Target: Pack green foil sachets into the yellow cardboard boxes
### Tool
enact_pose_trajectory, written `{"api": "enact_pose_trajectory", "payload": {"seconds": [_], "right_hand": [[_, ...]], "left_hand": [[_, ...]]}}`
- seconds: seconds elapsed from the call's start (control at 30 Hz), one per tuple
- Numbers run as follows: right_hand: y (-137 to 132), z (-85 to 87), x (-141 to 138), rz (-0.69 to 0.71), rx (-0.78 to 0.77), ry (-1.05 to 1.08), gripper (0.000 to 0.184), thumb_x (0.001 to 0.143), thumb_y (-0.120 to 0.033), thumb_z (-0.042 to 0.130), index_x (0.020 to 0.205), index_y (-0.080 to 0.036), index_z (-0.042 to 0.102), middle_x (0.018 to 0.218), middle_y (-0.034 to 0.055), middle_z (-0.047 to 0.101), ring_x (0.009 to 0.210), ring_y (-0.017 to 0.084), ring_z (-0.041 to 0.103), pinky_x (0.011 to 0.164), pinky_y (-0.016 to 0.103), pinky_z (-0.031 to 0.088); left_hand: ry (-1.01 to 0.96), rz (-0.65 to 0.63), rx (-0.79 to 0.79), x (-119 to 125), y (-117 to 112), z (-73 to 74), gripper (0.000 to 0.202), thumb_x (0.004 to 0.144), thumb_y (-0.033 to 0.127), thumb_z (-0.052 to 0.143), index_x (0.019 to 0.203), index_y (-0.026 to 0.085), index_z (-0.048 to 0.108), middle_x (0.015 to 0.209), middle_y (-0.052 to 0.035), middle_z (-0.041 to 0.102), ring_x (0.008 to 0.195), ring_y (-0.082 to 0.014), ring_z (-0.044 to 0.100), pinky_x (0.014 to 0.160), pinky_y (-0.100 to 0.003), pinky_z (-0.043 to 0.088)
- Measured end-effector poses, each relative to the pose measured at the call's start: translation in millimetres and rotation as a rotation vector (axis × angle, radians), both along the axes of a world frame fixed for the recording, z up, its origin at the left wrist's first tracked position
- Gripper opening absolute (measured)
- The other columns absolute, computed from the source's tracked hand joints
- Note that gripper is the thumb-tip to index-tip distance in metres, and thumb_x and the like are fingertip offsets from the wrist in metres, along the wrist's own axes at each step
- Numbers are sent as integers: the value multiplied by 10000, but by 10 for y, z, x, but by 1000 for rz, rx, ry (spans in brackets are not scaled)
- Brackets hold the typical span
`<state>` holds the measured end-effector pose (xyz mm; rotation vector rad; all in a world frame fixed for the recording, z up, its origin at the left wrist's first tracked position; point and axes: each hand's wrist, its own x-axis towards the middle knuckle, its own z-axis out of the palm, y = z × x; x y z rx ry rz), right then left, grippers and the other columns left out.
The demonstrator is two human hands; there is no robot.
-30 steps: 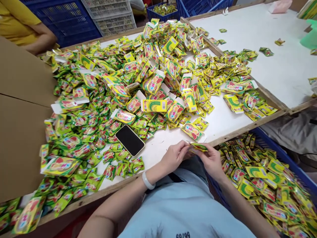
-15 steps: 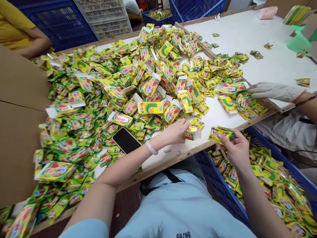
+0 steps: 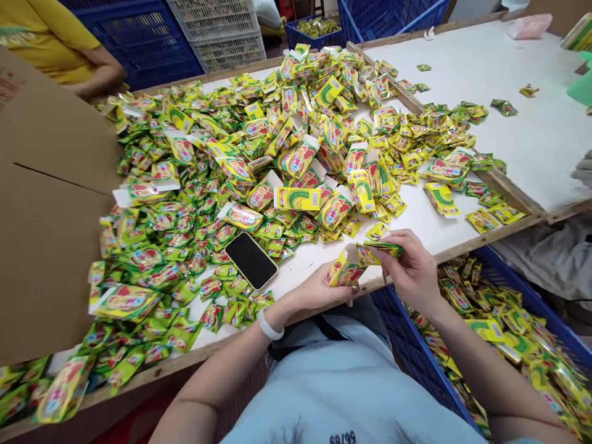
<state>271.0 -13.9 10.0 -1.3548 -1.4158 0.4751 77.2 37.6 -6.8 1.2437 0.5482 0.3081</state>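
White surface [image 3: 430, 222] ahead of me, edged in wood and buried under yellow-green sachets [image 3: 185, 203] and small printed cartons. Far left, I see a big brown cardboard sheet [image 3: 41, 216] lying over the surface's edge, with a person in a yellow top [image 3: 55, 43] behind it. Moving right, a black phone [image 3: 251, 259] lies face up among the sachets, near the front edge. Just beside it, my left hand [image 3: 319, 287] grips a small open carton [image 3: 345, 268], its flap up. My right hand [image 3: 411, 271] pinches a few sachets [image 3: 383, 248] at the carton's mouth, touching it. Both sit right over the front edge. Below right, a blue crate [image 3: 416, 345] holds more packets. Far right, a gloved hand [image 3: 583, 168] just shows at the picture's edge.
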Motion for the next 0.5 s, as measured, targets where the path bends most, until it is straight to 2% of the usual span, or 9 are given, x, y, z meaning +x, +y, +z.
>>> {"api": "enact_pose_trajectory", "payload": {"seconds": [0.1,0.2,0.27,0.37,0.5], "right_hand": [[-33,36,-20,-2,-50,4,104,935,-301,592,1011,-249,640,971,75,605,845,219,623,638,335,558],[-61,95,-35,95,-29,-127,110,941,-284,577,1011,-246,653,969,78,601,927,234,621,779,368,560],[-76,145,-19,152,-52,-194,112,951,-268,569,1011,-237,659,974,76,581,938,221,615,805,347,548],[-88,232,28,258,-161,-257,101,954,-245,573,998,-223,662,950,64,550,900,200,608,783,315,537],[-95,335,72,392,-268,-358,125,955,-229,554,1026,-228,657,1001,73,544,908,205,613,805,344,535]], "left_hand": [[-13,12,29,-28,-13,-32,326,729,281,727,981,178,548,786,5,625,636,-136,580,598,-274,520],[-16,83,102,-32,-46,-50,513,730,313,771,1170,174,547,943,-37,668,777,-164,622,694,-284,547],[-7,109,150,-41,-74,-51,655,751,318,769,1324,182,481,1082,-75,670,882,-194,644,763,-306,557],[28,92,245,-61,-104,-43,748,806,291,726,1459,204,369,1280,-120,615,1043,-237,639,872,-353,549],[48,18,364,-77,-104,-52,789,853,259,681,1529,250,276,1477,-130,486,1234,-265,564,1024,-408,489]]}}
